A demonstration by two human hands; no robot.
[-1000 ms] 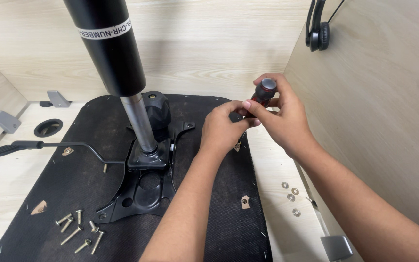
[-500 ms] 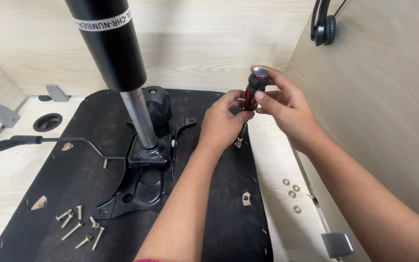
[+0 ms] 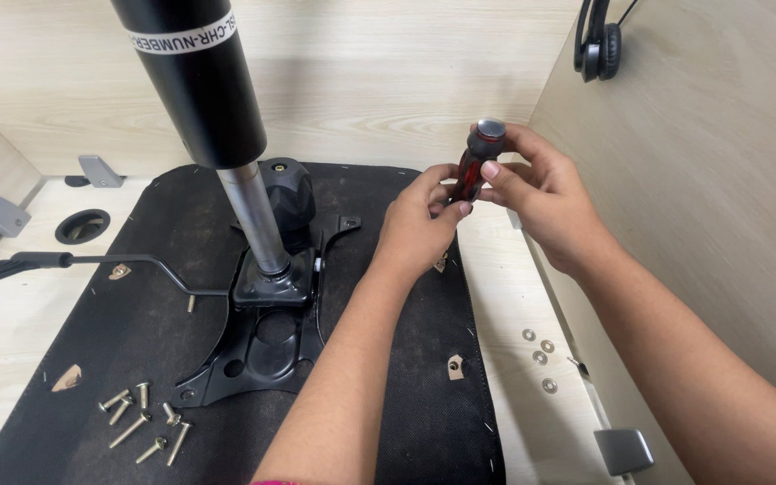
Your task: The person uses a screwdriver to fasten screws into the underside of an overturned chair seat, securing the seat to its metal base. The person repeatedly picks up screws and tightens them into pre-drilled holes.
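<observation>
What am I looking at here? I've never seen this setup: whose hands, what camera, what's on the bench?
There is one view, from a camera on the person's head, looking down at their two bare hands. The left hand and right hand together hold a red-and-black screwdriver, handle up. Below lies an upturned black chair seat on a pale wooden bench. A black metal plate is on the seat, with a gas cylinder rising from it and a lever off to the left. Loose bolts lie on the seat; washers lie on the bench.
</observation>
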